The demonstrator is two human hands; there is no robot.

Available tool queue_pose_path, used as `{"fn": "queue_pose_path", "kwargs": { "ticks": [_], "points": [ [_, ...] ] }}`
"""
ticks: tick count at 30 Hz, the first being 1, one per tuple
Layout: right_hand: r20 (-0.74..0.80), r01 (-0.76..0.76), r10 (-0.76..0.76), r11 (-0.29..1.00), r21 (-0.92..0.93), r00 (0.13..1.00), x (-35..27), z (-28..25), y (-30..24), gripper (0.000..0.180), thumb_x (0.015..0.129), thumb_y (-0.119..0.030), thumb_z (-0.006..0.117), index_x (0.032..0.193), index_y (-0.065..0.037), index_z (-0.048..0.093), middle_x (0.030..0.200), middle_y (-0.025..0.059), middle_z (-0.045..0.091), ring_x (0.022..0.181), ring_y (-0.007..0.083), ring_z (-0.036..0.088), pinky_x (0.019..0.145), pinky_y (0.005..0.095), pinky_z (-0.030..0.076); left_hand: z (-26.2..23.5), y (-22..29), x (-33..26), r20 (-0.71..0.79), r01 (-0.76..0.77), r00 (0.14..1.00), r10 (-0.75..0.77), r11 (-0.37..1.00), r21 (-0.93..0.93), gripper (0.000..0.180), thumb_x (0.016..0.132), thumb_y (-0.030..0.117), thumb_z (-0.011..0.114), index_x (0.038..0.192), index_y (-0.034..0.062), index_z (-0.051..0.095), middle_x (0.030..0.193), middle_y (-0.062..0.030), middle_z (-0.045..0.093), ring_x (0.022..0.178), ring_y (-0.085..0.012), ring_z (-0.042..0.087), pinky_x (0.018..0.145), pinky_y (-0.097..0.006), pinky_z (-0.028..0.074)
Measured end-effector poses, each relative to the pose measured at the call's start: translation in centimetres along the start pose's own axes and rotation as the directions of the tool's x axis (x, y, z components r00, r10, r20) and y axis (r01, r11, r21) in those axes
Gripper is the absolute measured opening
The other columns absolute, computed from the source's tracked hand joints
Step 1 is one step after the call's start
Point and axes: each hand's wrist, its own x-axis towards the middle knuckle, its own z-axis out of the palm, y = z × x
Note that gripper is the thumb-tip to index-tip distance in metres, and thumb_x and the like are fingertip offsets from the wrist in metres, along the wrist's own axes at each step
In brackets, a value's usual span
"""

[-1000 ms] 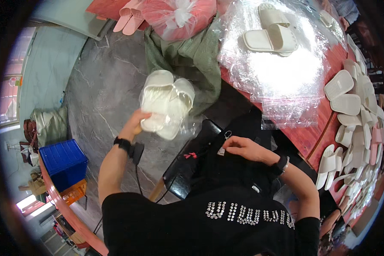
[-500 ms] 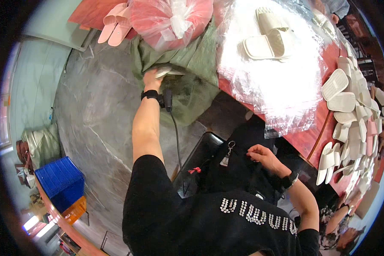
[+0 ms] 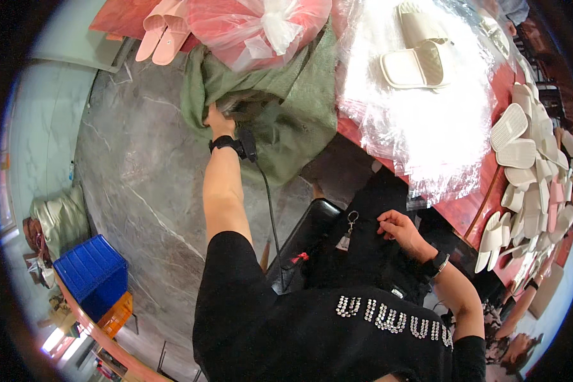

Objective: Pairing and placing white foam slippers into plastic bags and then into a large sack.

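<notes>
My left hand (image 3: 219, 122) reaches forward to the mouth of a green woven sack (image 3: 293, 149), its fingers closed at the sack's left edge. Some fingertips are smeared or hidden by the cloth. Just beyond the hand, a blurred greyish shape (image 3: 245, 102) shows in the sack's opening; I cannot make out what it is. My right hand (image 3: 401, 230) hovers over my lap with its fingers curled in and nothing visible in them. Close by hangs a keyring (image 3: 347, 232) against my black clothing.
A knotted clear bag of pink stuff (image 3: 254, 28) rests above the sack, beside pink slippers (image 3: 164, 32). On the red table (image 3: 455, 213), cream slippers (image 3: 417, 67) lie on clear plastic bags (image 3: 426, 127); more slippers (image 3: 535, 159) pile up rightward. A blue crate (image 3: 92, 274) stands left.
Pale slippers in my left hand at the sack's mouth no longer show there. That hand has drawn back slightly to the sack's edge. My right hand stays over my lap.
</notes>
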Motion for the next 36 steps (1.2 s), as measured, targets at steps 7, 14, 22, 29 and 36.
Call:
{"fn": "queue_pose_path", "kwargs": {
  "ticks": [7,14,22,29,36],
  "points": [
    [-0.028,-0.017,0.018,0.999,0.033,0.999,0.3,-0.1,0.0,0.015,0.085,-0.013,0.051,0.097,-0.004,0.052,0.077,0.0037,0.059,0.064,0.0087,0.052,0.057,0.0220,0.043,8.1,-4.3,1.0,0.163,0.077,0.985,-0.056,0.989,-0.128,0.080,0.084,0.050,0.045,0.138,0.0131,-0.001,0.144,-0.0110,0.008,0.130,-0.0305,0.015,0.104,-0.046,0.016],
    [-0.128,-0.103,0.104,0.995,0.017,0.986,-0.3,-2.1,0.6,0.014,0.085,-0.014,0.051,0.095,-0.005,0.052,0.075,0.0034,0.059,0.060,0.0088,0.052,0.055,0.0218,0.042,15.4,7.7,-10.4,0.779,-0.724,0.621,0.087,0.445,0.527,0.063,0.084,0.039,0.047,0.138,0.0186,0.020,0.145,-0.0067,0.005,0.131,-0.0335,0.008,0.098,-0.066,0.008],
    [-0.014,0.036,-0.039,0.979,-0.200,0.999,0.4,0.1,-0.4,0.017,0.084,-0.015,0.052,0.095,-0.002,0.053,0.072,0.0041,0.058,0.062,0.0096,0.055,0.055,0.0240,0.045,13.2,1.5,-19.4,0.977,-0.852,0.207,0.049,0.499,0.156,0.032,0.076,0.018,0.043,0.091,-0.0019,0.063,0.095,-0.0216,0.060,0.088,-0.0369,0.057,0.074,-0.044,0.044],
    [-0.025,0.052,-0.058,0.982,-0.180,0.998,0.4,-0.7,0.1,0.017,0.084,-0.016,0.052,0.095,-0.003,0.054,0.070,0.0039,0.058,0.061,0.0102,0.056,0.052,0.0242,0.046,1.8,7.1,-29.6,0.895,-0.813,0.352,0.274,0.564,0.147,0.024,0.077,0.013,0.046,0.099,0.0027,0.049,0.076,-0.0213,0.060,0.075,-0.0400,0.058,0.064,-0.048,0.045],
    [0.048,0.160,-0.157,0.985,-0.066,0.986,-0.5,-1.2,0.5,0.019,0.084,-0.016,0.051,0.097,-0.003,0.053,0.072,0.0052,0.060,0.061,0.0117,0.057,0.055,0.0254,0.048,-0.5,7.0,-34.7,0.839,-0.868,0.277,0.469,0.497,0.009,0.031,0.076,0.005,0.044,0.106,0.0083,0.050,0.079,-0.0202,0.060,0.077,-0.0387,0.058,0.063,-0.046,0.045]
  ]
}}
